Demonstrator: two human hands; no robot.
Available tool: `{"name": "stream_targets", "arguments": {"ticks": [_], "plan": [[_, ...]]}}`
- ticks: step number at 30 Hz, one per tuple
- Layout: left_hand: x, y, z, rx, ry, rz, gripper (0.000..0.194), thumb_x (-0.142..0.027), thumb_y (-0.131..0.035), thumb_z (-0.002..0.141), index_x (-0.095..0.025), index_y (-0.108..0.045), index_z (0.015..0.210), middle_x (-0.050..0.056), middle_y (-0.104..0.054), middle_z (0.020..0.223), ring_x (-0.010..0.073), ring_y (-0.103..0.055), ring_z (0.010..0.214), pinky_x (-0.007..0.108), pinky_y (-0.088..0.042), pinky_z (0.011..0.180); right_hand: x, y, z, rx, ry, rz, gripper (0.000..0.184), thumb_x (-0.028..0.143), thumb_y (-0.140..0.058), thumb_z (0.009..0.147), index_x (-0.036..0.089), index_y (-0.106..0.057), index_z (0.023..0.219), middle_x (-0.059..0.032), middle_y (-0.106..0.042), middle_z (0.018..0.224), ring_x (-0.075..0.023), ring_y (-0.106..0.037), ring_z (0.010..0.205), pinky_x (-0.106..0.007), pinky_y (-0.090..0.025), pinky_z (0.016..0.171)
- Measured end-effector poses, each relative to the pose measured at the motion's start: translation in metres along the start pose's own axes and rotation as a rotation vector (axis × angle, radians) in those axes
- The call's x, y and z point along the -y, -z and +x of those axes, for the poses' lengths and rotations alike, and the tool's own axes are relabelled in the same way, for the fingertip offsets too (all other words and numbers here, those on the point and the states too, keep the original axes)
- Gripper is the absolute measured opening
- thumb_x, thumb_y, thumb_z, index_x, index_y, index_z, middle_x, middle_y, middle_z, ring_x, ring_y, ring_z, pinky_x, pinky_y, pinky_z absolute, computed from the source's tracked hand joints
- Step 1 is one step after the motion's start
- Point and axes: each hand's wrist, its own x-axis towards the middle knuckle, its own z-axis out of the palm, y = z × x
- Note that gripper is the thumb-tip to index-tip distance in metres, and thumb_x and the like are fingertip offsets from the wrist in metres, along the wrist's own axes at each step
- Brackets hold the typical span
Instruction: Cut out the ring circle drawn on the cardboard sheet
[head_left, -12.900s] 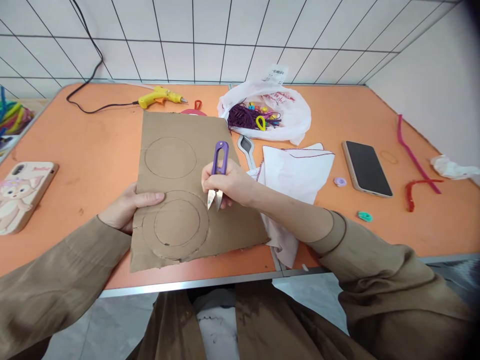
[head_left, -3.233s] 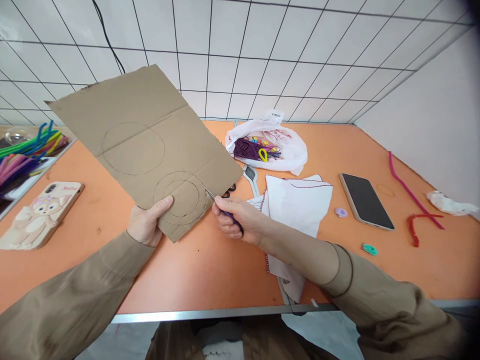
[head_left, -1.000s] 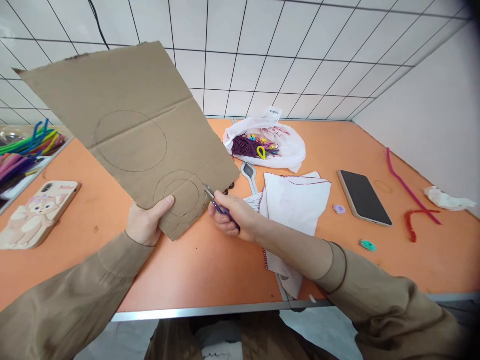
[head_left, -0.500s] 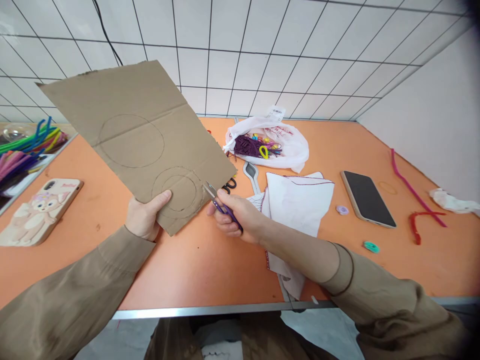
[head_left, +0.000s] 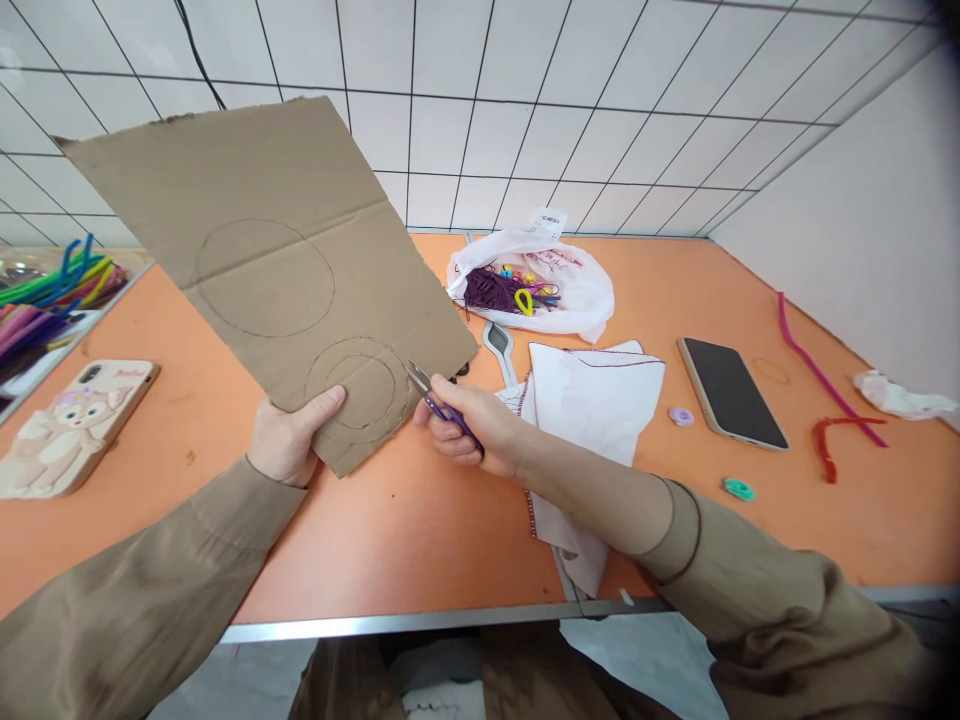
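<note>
A brown cardboard sheet (head_left: 262,190) is held up in the air, tilted, with drawn circles on its face: one large, and below it a ring of two smaller ones. My left hand (head_left: 292,440) grips its lower edge, thumb on the front over the small ring and fingers hidden behind. In my right hand (head_left: 465,425) is a pair of small scissors (head_left: 431,394) with purple handles. The blades point up and left over the ring's right side; I cannot tell whether they pierce the cardboard. Part of the ring's line looks cut or rough.
On the orange table (head_left: 337,560) lie a white cloth (head_left: 592,400), a plastic bag (head_left: 585,290) holding purple yarn, a dark-screened phone (head_left: 731,392) and pipe cleaners (head_left: 825,370). At left are a cartoon phone case (head_left: 82,425) and a tray of coloured pipe cleaners (head_left: 52,300).
The cardboard's top edge has risen slightly and the sheet faces me a little more. Both hands keep their hold, and the scissors stay by the ring's right side.
</note>
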Motion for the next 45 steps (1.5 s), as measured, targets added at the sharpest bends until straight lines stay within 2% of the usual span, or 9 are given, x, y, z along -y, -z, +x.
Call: {"name": "stream_targets", "arguments": {"ticks": [10,24,37,41,45], "plan": [[-0.002,0.001,-0.005,0.030,0.051,0.037,0.059,-0.023,-0.086,0.060,-0.019,-0.067,0.116,0.011,-0.073,0.108,0.0328,-0.064,0.111,0.049,-0.053,0.096,0.001,0.001,-0.001,-0.020,-0.014,-0.039,0.044,0.045,-0.030,0.101,0.016,-0.048,0.072,0.0098,-0.029,0.044,-0.0029,-0.018,0.033,-0.015,-0.011,0.034],[-0.002,0.000,-0.009,0.074,-0.007,0.065,0.066,-0.024,-0.084,0.062,-0.021,-0.062,0.124,0.011,-0.072,0.111,0.0329,-0.063,0.112,0.050,-0.051,0.098,0.001,0.004,-0.001,-0.011,-0.036,-0.102,0.043,0.043,-0.027,0.101,0.019,-0.044,0.070,0.0095,-0.027,0.043,-0.0040,-0.015,0.032,-0.015,-0.009,0.033],[-0.003,-0.002,-0.011,0.078,-0.032,0.096,0.058,-0.025,-0.084,0.062,-0.021,-0.065,0.117,0.009,-0.073,0.106,0.0324,-0.063,0.112,0.050,-0.050,0.099,-0.003,0.000,0.000,-0.122,0.032,-0.193,0.043,0.040,-0.034,0.099,0.019,-0.039,0.062,0.0102,-0.023,0.038,-0.0033,-0.013,0.032,-0.013,-0.010,0.032],[0.000,-0.002,-0.010,0.051,-0.067,0.120,0.060,-0.027,-0.084,0.062,-0.022,-0.064,0.118,0.010,-0.072,0.110,0.0330,-0.063,0.112,0.050,-0.051,0.098,-0.003,0.001,0.001,-0.107,0.053,-0.157,0.044,0.043,-0.036,0.099,0.018,-0.043,0.063,0.0099,-0.024,0.038,-0.0035,-0.015,0.032,-0.014,-0.011,0.032],[0.005,-0.001,-0.005,0.014,-0.069,0.114,0.065,-0.029,-0.086,0.059,-0.021,-0.064,0.119,0.010,-0.072,0.109,0.0333,-0.064,0.109,0.050,-0.052,0.096,0.000,0.004,0.003,-0.022,0.014,-0.050,0.049,0.046,-0.030,0.100,0.014,-0.053,0.071,0.0078,-0.032,0.044,-0.0036,-0.020,0.032,-0.015,-0.013,0.032]]}}
